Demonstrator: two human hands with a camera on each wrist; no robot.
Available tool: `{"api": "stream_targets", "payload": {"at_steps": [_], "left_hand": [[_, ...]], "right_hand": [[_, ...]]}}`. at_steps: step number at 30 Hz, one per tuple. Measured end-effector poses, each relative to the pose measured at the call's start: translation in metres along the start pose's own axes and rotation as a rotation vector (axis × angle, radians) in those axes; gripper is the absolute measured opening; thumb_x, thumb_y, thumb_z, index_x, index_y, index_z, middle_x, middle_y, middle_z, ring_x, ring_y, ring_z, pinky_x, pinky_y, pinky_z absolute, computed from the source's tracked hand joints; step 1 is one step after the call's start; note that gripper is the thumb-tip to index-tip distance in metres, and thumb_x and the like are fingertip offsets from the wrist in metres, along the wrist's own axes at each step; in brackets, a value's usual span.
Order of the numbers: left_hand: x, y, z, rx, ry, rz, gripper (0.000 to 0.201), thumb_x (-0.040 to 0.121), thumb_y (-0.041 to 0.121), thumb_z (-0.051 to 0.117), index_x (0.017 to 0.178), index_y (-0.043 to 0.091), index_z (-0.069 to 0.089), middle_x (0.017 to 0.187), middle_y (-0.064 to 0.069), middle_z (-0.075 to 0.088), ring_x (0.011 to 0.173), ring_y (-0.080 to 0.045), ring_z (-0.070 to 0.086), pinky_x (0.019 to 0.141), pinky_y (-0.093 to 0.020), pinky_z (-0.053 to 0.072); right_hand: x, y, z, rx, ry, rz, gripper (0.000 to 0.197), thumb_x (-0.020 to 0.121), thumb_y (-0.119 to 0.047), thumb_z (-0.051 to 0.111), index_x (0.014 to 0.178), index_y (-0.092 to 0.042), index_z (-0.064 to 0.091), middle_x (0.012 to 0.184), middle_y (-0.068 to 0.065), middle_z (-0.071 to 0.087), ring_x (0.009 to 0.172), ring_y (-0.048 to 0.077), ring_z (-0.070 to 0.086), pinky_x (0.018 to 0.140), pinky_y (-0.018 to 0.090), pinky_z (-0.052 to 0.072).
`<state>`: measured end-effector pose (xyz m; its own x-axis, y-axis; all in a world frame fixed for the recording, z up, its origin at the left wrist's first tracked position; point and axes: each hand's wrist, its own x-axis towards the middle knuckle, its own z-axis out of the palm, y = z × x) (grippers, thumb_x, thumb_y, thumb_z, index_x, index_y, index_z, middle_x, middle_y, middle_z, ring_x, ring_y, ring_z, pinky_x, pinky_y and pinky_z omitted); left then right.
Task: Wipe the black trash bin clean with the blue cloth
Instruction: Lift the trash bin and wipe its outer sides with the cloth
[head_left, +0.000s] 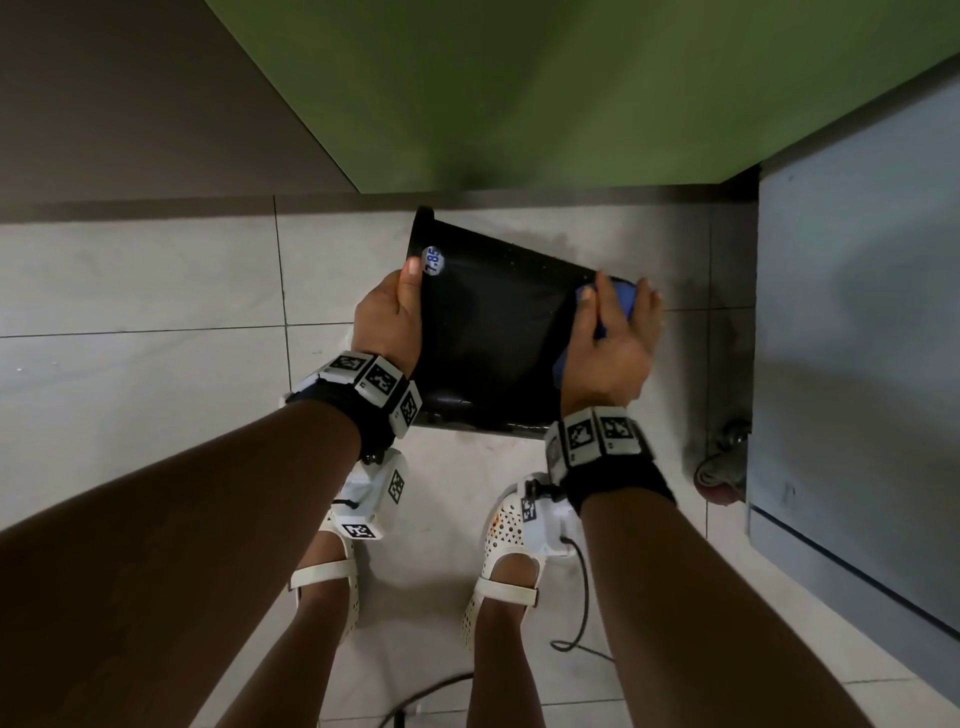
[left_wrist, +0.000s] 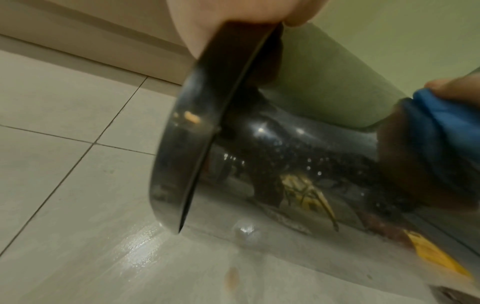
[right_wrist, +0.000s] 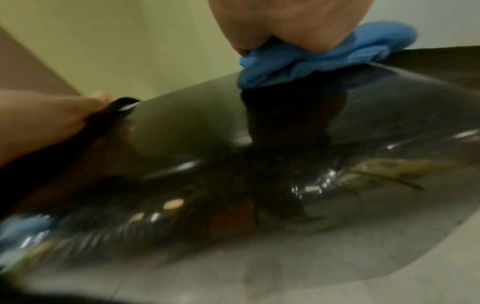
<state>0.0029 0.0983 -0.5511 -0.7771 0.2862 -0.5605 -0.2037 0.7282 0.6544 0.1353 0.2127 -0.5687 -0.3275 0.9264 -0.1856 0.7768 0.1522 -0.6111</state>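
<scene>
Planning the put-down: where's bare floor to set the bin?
Bare tile left of the black trash bin, between the brown skirting and the left hand. Crowded near the feet, cables, and the caster by the grey cabinet, right of the right hand.

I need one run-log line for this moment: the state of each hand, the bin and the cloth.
left hand: grips bin rim | right hand: presses blue cloth on bin side | black trash bin: tilted sideways above tiled floor
</scene>
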Motion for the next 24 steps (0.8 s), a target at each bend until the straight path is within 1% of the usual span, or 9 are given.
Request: {"api": "stream_targets", "payload": {"at_steps": [4, 7, 10, 12, 16, 18, 21, 22, 24], "left_hand": [[0.001, -0.002, 0.0, -0.006, -0.001, 0.008, 0.05, 0.098, 0.043, 0.025, 0.101, 0.007, 0.061, 0.094, -0.008, 0.061, 0.09, -0.023, 0.055, 0.08, -0.031, 0.041], [-0.001, -0.003, -0.001, -0.001, -0.002, 0.01, 0.05, 0.098, 0.042, 0.025, 0.102, 0.007, 0.061, 0.094, -0.008, 0.061, 0.09, -0.022, 0.055, 0.08, -0.029, 0.04], [0.0, -0.003, 0.0, -0.019, 0.0, 0.001, 0.05, 0.098, 0.043, 0.026, 0.101, 0.008, 0.061, 0.094, -0.008, 0.062, 0.09, -0.022, 0.056, 0.08, -0.03, 0.041], [0.001, -0.001, 0.0, -0.039, 0.003, -0.016, 0.05, 0.098, 0.044, 0.027, 0.101, 0.008, 0.061, 0.094, -0.008, 0.063, 0.09, -0.023, 0.056, 0.082, -0.032, 0.044], [-0.007, 0.002, -0.001, -0.08, -0.013, -0.037, 0.047, 0.098, 0.044, 0.025, 0.105, 0.014, 0.061, 0.1, -0.004, 0.061, 0.097, -0.02, 0.056, 0.087, -0.031, 0.042], [-0.001, 0.005, -0.004, -0.16, -0.081, -0.11, 0.047, 0.098, 0.044, 0.027, 0.107, 0.014, 0.062, 0.103, -0.003, 0.061, 0.099, -0.019, 0.056, 0.092, -0.032, 0.042], [0.023, 0.017, -0.016, -0.485, -0.225, -0.385, 0.034, 0.085, 0.043, 0.046, 0.088, 0.016, 0.066, 0.084, -0.005, 0.067, 0.077, -0.023, 0.063, 0.085, -0.034, 0.047], [0.034, 0.023, -0.021, -0.593, -0.254, -0.451, 0.039, 0.078, 0.045, 0.051, 0.095, 0.012, 0.064, 0.089, -0.005, 0.067, 0.075, -0.025, 0.063, 0.083, -0.038, 0.049], [0.056, 0.034, -0.03, -0.672, -0.317, -0.589, 0.078, 0.073, 0.054, 0.056, 0.122, -0.005, 0.044, 0.112, -0.003, 0.058, 0.086, -0.03, 0.062, 0.078, -0.044, 0.053]], "right_hand": [[-0.036, -0.012, 0.021, -0.119, 0.0, -0.288, 0.041, 0.093, -0.03, 0.044, 0.131, -0.017, 0.05, 0.135, 0.018, 0.049, 0.126, 0.035, 0.04, 0.101, 0.037, 0.033], [-0.039, -0.003, 0.02, -0.141, -0.11, -0.419, 0.041, 0.094, -0.029, 0.042, 0.132, -0.015, 0.045, 0.135, 0.017, 0.048, 0.125, 0.032, 0.039, 0.1, 0.04, 0.036], [-0.023, 0.022, 0.008, -0.221, -0.07, -0.543, 0.037, 0.094, -0.026, 0.044, 0.126, -0.012, 0.054, 0.136, 0.021, 0.046, 0.126, 0.034, 0.04, 0.102, 0.042, 0.039], [-0.012, 0.032, 0.002, -0.21, -0.021, -0.413, 0.037, 0.095, -0.026, 0.043, 0.129, -0.015, 0.053, 0.142, 0.02, 0.039, 0.131, 0.035, 0.036, 0.107, 0.045, 0.036], [-0.006, 0.027, 0.004, -0.115, 0.111, 0.053, 0.039, 0.098, -0.031, 0.037, 0.135, -0.021, 0.045, 0.147, 0.015, 0.031, 0.133, 0.031, 0.035, 0.107, 0.044, 0.038], [-0.007, 0.025, 0.004, -0.123, 0.132, 0.049, 0.043, 0.098, -0.035, 0.032, 0.136, -0.018, 0.044, 0.143, 0.018, 0.036, 0.129, 0.033, 0.04, 0.104, 0.043, 0.041], [-0.01, 0.026, 0.005, -0.125, 0.12, 0.025, 0.049, 0.095, -0.039, 0.028, 0.136, -0.018, 0.043, 0.139, 0.018, 0.039, 0.124, 0.032, 0.045, 0.1, 0.043, 0.045], [-0.01, 0.026, 0.004, -0.124, 0.118, 0.018, 0.048, 0.095, -0.038, 0.03, 0.136, -0.018, 0.043, 0.139, 0.018, 0.04, 0.124, 0.032, 0.045, 0.1, 0.043, 0.045], [-0.012, 0.026, 0.003, -0.114, 0.12, -0.024, 0.046, 0.095, -0.036, 0.033, 0.136, -0.018, 0.044, 0.14, 0.018, 0.04, 0.125, 0.032, 0.044, 0.101, 0.042, 0.044]]}}
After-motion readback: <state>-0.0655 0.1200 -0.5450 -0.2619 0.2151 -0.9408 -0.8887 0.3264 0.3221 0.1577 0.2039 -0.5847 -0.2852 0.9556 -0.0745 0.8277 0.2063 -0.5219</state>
